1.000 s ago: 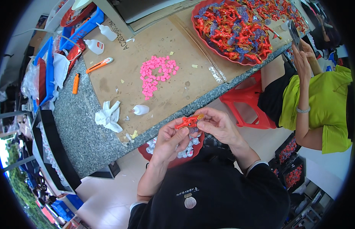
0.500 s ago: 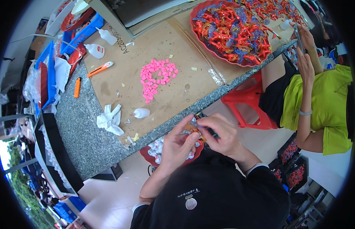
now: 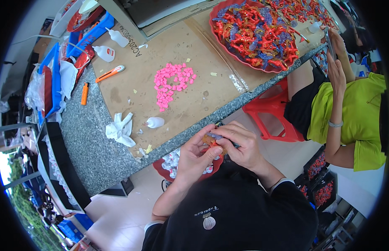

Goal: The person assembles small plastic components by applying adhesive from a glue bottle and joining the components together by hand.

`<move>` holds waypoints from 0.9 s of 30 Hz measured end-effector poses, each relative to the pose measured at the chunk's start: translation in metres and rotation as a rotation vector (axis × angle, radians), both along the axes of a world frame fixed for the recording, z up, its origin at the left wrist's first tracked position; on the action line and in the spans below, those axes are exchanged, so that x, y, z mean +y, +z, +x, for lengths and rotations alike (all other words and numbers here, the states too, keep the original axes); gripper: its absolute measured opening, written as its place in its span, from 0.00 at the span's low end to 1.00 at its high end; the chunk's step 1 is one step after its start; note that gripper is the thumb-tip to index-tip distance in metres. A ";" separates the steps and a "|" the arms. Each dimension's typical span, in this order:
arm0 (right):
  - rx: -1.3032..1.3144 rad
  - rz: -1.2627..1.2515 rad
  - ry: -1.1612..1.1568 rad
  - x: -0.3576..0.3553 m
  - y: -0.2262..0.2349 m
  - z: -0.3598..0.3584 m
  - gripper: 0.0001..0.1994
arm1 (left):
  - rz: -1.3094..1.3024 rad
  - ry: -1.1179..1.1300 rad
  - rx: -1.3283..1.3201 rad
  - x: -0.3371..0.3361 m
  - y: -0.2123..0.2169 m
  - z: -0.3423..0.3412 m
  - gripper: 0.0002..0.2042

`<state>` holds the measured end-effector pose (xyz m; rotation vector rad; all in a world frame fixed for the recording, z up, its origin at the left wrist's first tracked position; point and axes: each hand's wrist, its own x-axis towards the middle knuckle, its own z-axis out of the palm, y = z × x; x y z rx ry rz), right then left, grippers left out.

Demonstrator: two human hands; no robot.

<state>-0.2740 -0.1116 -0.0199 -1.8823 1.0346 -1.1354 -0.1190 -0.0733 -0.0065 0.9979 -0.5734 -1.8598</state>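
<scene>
Both hands met just below the near edge of the granite-topped table, over the person's lap. The left hand and right hand were pressed together around a small orange toy piece, the fingers of each closed on it, thumbs meeting at the front. The piece was mostly hidden by the fingers; a bit of bluish-purple showed at its top, possibly a second part, though the view was too cramped to be sure.

Directly beneath the hands sat a red bowl holding small white pieces, half covered by the left wrist.

On the table, a brown cardboard sheet carried a loose pile of pink pieces. Near the table's front edge lay a small white glue bottle on its side, with a crumpled white tissue just beside it. Farther left were an orange utility knife and an orange lighter, and two more white bottles stood near the back.

A large red tray heaped with red, orange and purple toy figures occupied the far right of the table. A second person in a yellow-green shirt sat to the right on a red stool, holding a phone in raised hands.
</scene>
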 end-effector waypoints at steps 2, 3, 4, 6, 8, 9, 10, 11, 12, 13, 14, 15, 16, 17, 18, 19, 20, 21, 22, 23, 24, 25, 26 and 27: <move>-0.048 0.114 0.099 -0.002 -0.001 -0.004 0.11 | -0.060 -0.012 -0.216 0.000 0.000 -0.001 0.26; -0.047 0.114 0.099 -0.001 -0.001 -0.004 0.11 | -0.060 -0.011 -0.216 0.000 0.000 -0.001 0.26; -0.047 0.118 0.094 -0.001 -0.002 -0.004 0.10 | -0.058 -0.048 -0.251 -0.001 0.001 0.000 0.26; -0.046 0.122 0.089 0.000 -0.002 -0.004 0.09 | -0.056 -0.085 -0.287 -0.003 0.001 0.000 0.26; -0.013 0.097 0.047 0.001 -0.001 -0.002 0.07 | -0.002 -0.065 -0.226 -0.003 0.001 -0.001 0.25; -0.013 0.097 0.049 0.001 -0.001 -0.002 0.07 | -0.002 -0.064 -0.227 -0.003 0.001 -0.001 0.25; -0.022 0.094 0.045 0.001 -0.001 -0.001 0.06 | 0.012 -0.057 -0.196 -0.003 0.001 -0.001 0.25; -0.031 0.091 0.041 0.000 -0.001 -0.001 0.06 | 0.026 -0.051 -0.165 -0.003 0.001 -0.001 0.25; -0.031 0.090 0.041 0.000 -0.001 -0.001 0.06 | 0.026 -0.051 -0.166 -0.004 0.001 0.000 0.25; -0.042 0.109 0.038 0.000 -0.001 -0.001 0.05 | 0.045 -0.054 -0.150 -0.003 0.000 0.000 0.25; -0.052 0.126 0.035 0.000 -0.001 -0.001 0.05 | 0.062 -0.058 -0.135 -0.004 0.000 0.000 0.25; -0.052 0.125 0.032 0.000 -0.001 -0.001 0.05 | 0.061 -0.060 -0.134 -0.004 0.001 0.000 0.25; -0.047 0.106 0.028 -0.001 -0.002 -0.002 0.05 | 0.083 -0.059 -0.132 -0.005 0.002 -0.001 0.25; -0.041 0.086 0.023 -0.002 -0.002 -0.003 0.06 | 0.104 -0.059 -0.130 -0.006 0.002 -0.002 0.25; -0.038 0.078 0.018 -0.001 -0.001 -0.003 0.06 | 0.095 -0.065 -0.127 -0.006 0.003 -0.002 0.25; -0.018 0.067 0.021 -0.002 -0.001 -0.003 0.07 | 0.102 -0.045 -0.119 -0.007 0.002 -0.002 0.26; 0.002 0.055 0.024 -0.005 0.001 -0.003 0.08 | 0.107 -0.026 -0.111 -0.008 0.002 -0.003 0.26; 0.006 0.039 0.016 -0.009 0.003 -0.004 0.08 | 0.090 -0.033 -0.108 -0.010 0.002 -0.003 0.26; 0.025 0.011 0.053 -0.013 0.006 -0.006 0.08 | 0.036 -0.033 -0.160 -0.012 0.003 -0.003 0.25; 0.045 -0.016 0.090 -0.018 0.009 -0.007 0.09 | -0.020 -0.032 -0.211 -0.014 0.004 -0.002 0.25; 0.044 -0.015 0.106 -0.024 0.012 -0.008 0.08 | -0.037 -0.042 -0.206 -0.015 0.002 -0.001 0.25; 0.047 -0.029 0.100 -0.031 0.017 -0.011 0.08 | -0.063 -0.015 -0.143 -0.015 -0.002 0.001 0.23; 0.103 -0.093 0.087 -0.041 0.024 -0.015 0.08 | -0.087 0.013 -0.081 -0.017 -0.005 0.001 0.22; 0.159 -0.157 0.075 -0.053 0.031 -0.018 0.07 | -0.100 0.010 -0.080 -0.020 -0.003 0.000 0.22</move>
